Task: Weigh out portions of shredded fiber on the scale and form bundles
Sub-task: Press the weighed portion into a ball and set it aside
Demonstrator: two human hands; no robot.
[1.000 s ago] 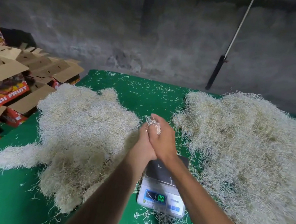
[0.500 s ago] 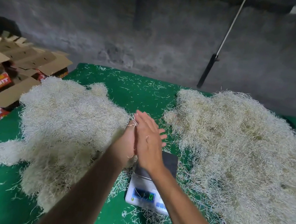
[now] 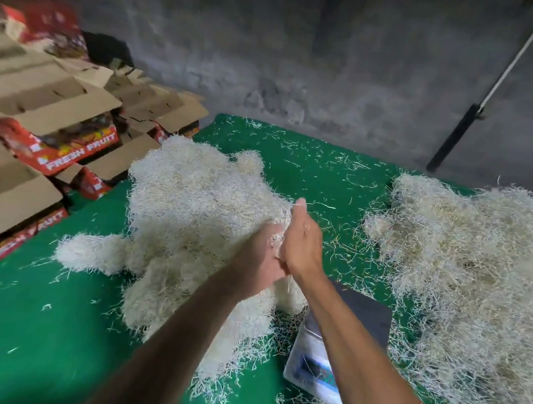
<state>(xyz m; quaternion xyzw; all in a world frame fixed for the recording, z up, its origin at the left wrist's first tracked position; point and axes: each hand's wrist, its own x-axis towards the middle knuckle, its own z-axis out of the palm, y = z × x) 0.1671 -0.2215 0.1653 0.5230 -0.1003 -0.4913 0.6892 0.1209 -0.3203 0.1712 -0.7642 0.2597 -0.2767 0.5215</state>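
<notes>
- Your left hand (image 3: 259,262): raised over the near edge of the left fiber pile (image 3: 194,226), palm turned toward the right hand, with a small tuft of shredded fiber (image 3: 276,241) pressed between the two palms.
- Your right hand (image 3: 302,243): set against the left, fingers fairly straight and pointing away from you, thumb tip uppermost; whether any finger curls round the tuft cannot be told.
- Scale (image 3: 334,343): on the green table cover (image 3: 39,324), below your right forearm, between the two piles; dark platform bare, display blurred.
- Right fiber pile (image 3: 471,279): larger and looser, just beside the scale.
- Loose strands: scattered over the cover.
- Flattened "FRESH FRUIT" cartons (image 3: 48,125): stacked at the left of the table.
</notes>
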